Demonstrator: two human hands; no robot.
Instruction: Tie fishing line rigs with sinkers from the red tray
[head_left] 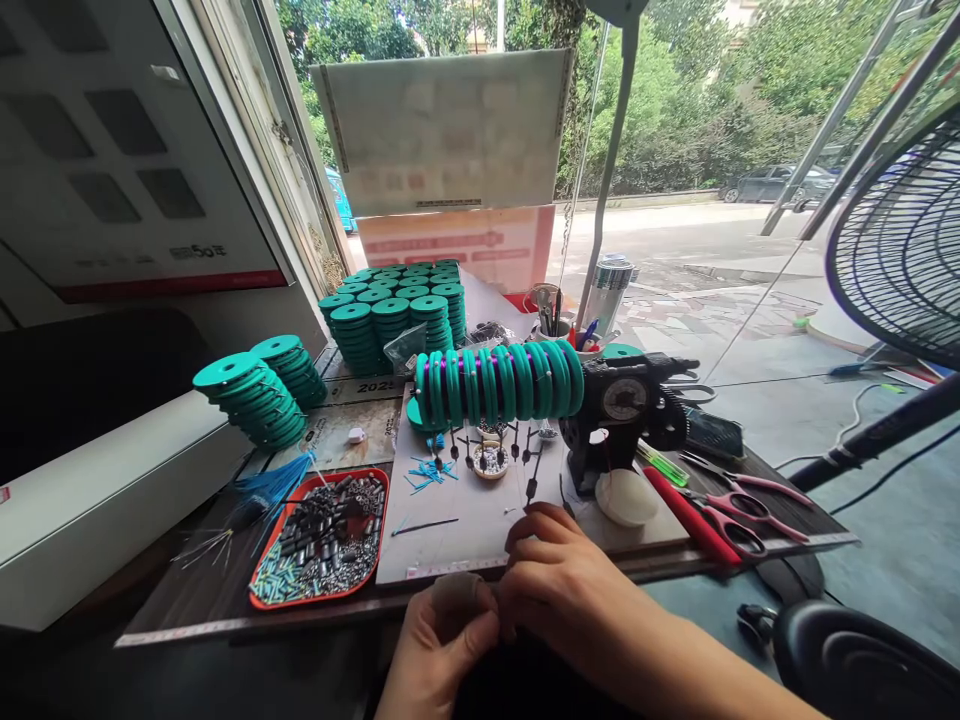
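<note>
My left hand (439, 640) is at the table's near edge, fingers pinched together; a grey cover sits on its thumb tip. My right hand (559, 580) is curled beside it, fingertips meeting the left hand's. What they pinch is too small to make out. Just beyond them a black winding machine (622, 410) holds a row of green spools (499, 382) on its shaft, with small weights hanging on lines below. A red tray (324, 540) of small metal and blue tubes lies to the left of my hands.
Stacks of green spools (397, 310) stand at the back, and more (259, 395) on the left ledge. Red scissors (739, 520), a white oval block (626, 497), a pen cup (555, 320) and a cardboard box (457, 180) are on the table. A fan (900, 240) stands at right.
</note>
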